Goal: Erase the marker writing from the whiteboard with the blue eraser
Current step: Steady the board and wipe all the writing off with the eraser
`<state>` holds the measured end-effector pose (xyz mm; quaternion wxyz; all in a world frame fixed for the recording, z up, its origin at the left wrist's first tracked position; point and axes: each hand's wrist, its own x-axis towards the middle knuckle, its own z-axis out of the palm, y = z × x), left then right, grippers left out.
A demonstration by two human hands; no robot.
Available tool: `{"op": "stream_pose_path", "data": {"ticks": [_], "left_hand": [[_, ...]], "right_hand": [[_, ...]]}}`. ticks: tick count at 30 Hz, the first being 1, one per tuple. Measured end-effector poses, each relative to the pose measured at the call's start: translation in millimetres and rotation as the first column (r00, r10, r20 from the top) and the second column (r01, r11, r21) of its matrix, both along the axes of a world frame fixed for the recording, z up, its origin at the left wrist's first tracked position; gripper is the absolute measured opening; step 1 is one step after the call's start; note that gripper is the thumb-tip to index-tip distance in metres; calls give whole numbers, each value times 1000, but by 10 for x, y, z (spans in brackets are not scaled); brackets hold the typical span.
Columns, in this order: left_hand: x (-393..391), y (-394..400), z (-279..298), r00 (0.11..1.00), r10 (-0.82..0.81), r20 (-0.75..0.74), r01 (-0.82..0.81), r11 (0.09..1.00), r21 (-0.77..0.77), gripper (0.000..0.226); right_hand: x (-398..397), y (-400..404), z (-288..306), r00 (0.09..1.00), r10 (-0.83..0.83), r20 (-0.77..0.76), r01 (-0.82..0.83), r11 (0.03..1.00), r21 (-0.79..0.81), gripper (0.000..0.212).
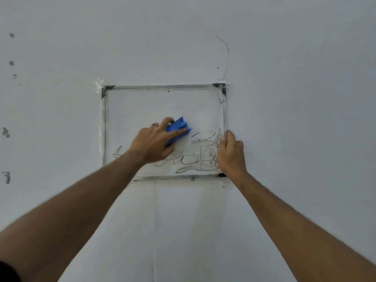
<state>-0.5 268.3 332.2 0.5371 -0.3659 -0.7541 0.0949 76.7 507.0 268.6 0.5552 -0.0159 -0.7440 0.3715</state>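
A small whiteboard (154,102) with a thin metal frame is taped flat on a pale wall. Its upper half is bare; dark marker scribbles (195,159) run across the lower part, densest at the lower right. My left hand (154,141) presses the blue eraser (180,127) against the board near its middle, just above the writing. My right hand (231,153) grips the board's right frame edge near the lower corner, thumb on the frame, and covers part of the scribbles.
The pale wall (295,98) surrounds the board. Clear tape (98,82) holds the top corners, a thin wire (226,55) rises from the top right corner, and several dark marks (11,63) dot the wall at far left.
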Motion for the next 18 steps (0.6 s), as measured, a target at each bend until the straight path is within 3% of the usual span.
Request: {"op": "stream_pose_path", "data": {"ticks": [2,6,11,15,18], "left_hand": [[72,231,-79,1000,0,-5,0,999,-44,64],[22,77,-117,997,-3,-81,-20,957,-290,59],[112,343,61,999,-16,-41,14,998,-60,62],[94,416,-211,997,-33,-65,14,962,-274,60],[16,302,10,995,-17,-103,-5,978,-210,60]], "right_hand": [[9,18,21,999,25,-22,-25,1000,3,30],[12,65,20,998,44,-37,-43,998,34,30],[36,124,-10,993,93,-75,-90,995,42,35],[57,179,20,991,94,-91,-89,995,55,29],[23,195,-9,994,101,-36,-99,994,52,34]]}}
